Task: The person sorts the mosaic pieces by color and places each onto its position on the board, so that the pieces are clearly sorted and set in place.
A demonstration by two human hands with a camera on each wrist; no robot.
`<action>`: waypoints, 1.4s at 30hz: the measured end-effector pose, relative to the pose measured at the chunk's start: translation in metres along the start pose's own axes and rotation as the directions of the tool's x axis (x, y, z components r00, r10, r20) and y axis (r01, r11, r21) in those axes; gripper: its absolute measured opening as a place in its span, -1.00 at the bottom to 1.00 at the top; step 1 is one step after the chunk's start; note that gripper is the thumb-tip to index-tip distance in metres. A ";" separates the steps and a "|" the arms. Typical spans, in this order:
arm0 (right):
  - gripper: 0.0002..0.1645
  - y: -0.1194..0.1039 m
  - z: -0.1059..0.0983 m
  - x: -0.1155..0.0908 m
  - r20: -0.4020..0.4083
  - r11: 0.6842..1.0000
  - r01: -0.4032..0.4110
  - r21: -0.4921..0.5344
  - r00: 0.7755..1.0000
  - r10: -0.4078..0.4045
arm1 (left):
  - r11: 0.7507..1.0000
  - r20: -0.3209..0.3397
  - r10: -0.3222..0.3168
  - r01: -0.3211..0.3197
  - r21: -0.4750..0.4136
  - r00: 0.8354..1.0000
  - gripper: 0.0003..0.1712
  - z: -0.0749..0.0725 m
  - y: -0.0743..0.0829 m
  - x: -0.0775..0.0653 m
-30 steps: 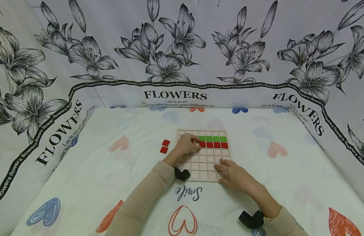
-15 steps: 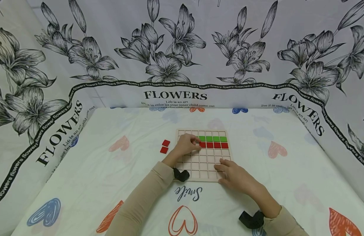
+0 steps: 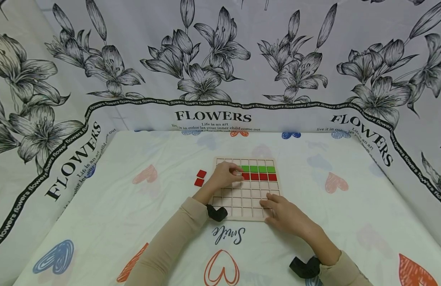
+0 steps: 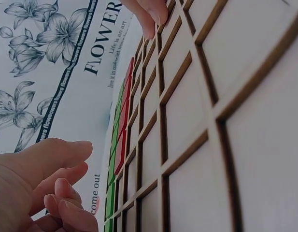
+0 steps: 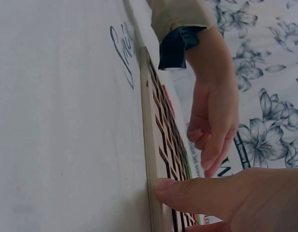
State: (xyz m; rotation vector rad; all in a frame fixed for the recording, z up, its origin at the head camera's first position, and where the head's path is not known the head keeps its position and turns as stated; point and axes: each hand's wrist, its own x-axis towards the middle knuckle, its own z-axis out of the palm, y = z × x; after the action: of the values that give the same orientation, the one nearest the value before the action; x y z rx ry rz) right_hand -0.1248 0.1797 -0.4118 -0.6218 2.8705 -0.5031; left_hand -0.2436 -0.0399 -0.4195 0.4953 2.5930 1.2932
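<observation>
A wooden grid board lies on the table. Green square tiles fill part of an upper row, with red square tiles in the row below. My left hand is over the upper left of the board, fingertips at the left ends of these rows and hiding cells there. In the left wrist view, the left hand has its fingers loosely bent, with no tile showing between them. My right hand rests on the lower right of the board, its thumb at the near edge.
Two loose red tiles lie on the tablecloth left of the board. A black wrist device sits on the left wrist, another black device on the right. Flower-printed curtain hangs behind the table.
The left wrist and forearm have shifted slightly to the left, while the fingertips stay at the same rows. My right hand and the tiles have not visibly moved.
</observation>
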 end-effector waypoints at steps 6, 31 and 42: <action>-0.44 0.000 0.000 0.000 -0.002 1.000 0.007 -0.001 1.000 -0.007 | 1.000 -0.007 -0.009 0.009 -0.023 1.000 -0.75 -0.003 -0.002 -0.003; -0.43 -0.001 0.000 -0.001 -0.008 1.000 -0.003 -0.002 1.000 0.003 | 0.999 -0.041 -0.042 0.041 -0.035 0.998 -0.73 -0.020 -0.011 -0.024; -0.43 -0.001 0.001 -0.002 -0.006 1.000 -0.001 0.005 1.000 0.001 | 0.998 -0.075 -0.059 0.059 -0.008 0.995 -0.72 -0.031 -0.018 -0.034</action>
State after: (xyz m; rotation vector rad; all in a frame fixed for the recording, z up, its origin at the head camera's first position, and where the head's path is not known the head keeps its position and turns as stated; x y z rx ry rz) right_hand -0.1231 0.1797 -0.4120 -0.6188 2.8746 -0.5123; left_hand -0.2261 -0.0857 -0.4144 0.3731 2.6421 1.3246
